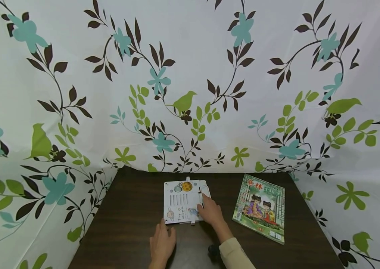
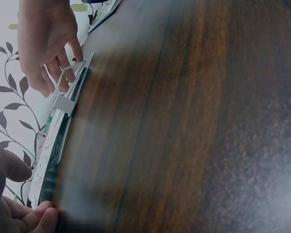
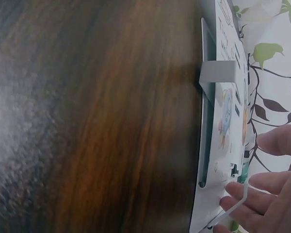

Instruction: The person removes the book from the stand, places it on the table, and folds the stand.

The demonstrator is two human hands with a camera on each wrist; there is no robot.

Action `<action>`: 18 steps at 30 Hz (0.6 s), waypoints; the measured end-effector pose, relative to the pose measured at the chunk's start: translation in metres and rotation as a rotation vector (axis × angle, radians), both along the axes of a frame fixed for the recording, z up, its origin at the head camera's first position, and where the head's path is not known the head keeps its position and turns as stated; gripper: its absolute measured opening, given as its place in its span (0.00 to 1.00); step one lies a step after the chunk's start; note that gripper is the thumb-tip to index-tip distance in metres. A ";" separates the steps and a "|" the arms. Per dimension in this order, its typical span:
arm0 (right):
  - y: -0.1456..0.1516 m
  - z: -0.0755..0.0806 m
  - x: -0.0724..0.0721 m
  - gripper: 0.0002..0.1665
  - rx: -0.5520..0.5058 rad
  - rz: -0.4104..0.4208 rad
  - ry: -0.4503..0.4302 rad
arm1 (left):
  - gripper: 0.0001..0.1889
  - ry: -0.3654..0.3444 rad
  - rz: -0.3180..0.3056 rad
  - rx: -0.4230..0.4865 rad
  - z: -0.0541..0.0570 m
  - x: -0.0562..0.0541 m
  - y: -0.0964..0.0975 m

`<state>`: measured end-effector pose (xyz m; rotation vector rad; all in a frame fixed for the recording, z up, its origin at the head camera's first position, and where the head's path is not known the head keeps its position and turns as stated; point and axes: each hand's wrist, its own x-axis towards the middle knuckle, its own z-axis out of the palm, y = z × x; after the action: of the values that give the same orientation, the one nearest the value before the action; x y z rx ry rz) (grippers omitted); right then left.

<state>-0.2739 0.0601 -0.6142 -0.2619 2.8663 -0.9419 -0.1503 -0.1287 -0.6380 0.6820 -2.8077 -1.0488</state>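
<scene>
A white folding book stand [image 1: 176, 209] printed with planets and "Tiny universe" lies low on the table. My left hand [image 1: 162, 241] rests at its near left corner; in the left wrist view the fingertips [image 2: 46, 216] touch the edge, and the thumb is apart from them. My right hand [image 1: 211, 212] is over the stand's right side. In the right wrist view its fingers [image 3: 250, 201] touch a thin white wire arm [image 3: 237, 204], with the thumb held away. A pale clip [image 3: 218, 72] juts from the stand's near edge. The stand's underside is mostly hidden.
A colourful magazine [image 1: 260, 209] lies on the dark wooden table [image 1: 126, 209], right of the stand. A small black object [image 1: 214, 253] shows by my right wrist. Patterned white cloth [image 1: 190, 45] rises behind the table and at both sides.
</scene>
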 end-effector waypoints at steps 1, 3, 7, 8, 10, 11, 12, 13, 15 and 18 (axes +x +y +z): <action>0.000 0.000 0.000 0.36 0.000 0.000 -0.002 | 0.35 0.001 0.001 0.004 0.000 0.000 0.000; 0.000 0.001 0.001 0.36 0.000 0.001 -0.003 | 0.35 0.008 0.002 0.015 0.000 0.000 0.001; 0.001 0.000 0.003 0.35 0.009 -0.009 0.009 | 0.36 0.048 -0.012 0.109 -0.001 0.002 0.002; 0.002 0.000 0.004 0.34 0.015 -0.014 0.014 | 0.36 0.062 -0.016 0.150 -0.001 0.002 0.002; 0.004 -0.002 0.005 0.32 0.021 -0.024 0.032 | 0.37 0.094 -0.028 0.260 -0.001 0.002 0.001; 0.005 -0.003 0.006 0.31 0.026 -0.031 0.038 | 0.38 0.103 -0.031 0.316 -0.001 0.002 0.001; 0.006 -0.004 0.007 0.30 0.029 -0.038 0.041 | 0.39 0.109 -0.028 0.369 -0.001 0.002 0.001; 0.007 -0.006 0.008 0.29 0.033 -0.046 0.042 | 0.39 0.107 -0.019 0.409 -0.002 0.001 0.001; 0.008 -0.008 0.010 0.27 0.031 -0.057 0.048 | 0.41 0.101 -0.002 0.500 0.000 0.001 0.002; 0.009 -0.012 0.013 0.26 0.032 -0.073 0.045 | 0.42 0.087 0.052 0.586 0.003 0.001 0.007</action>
<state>-0.2606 0.0696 -0.6258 -0.1796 2.9480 -0.9127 -0.1493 -0.1221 -0.6349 0.7161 -2.3855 -1.8610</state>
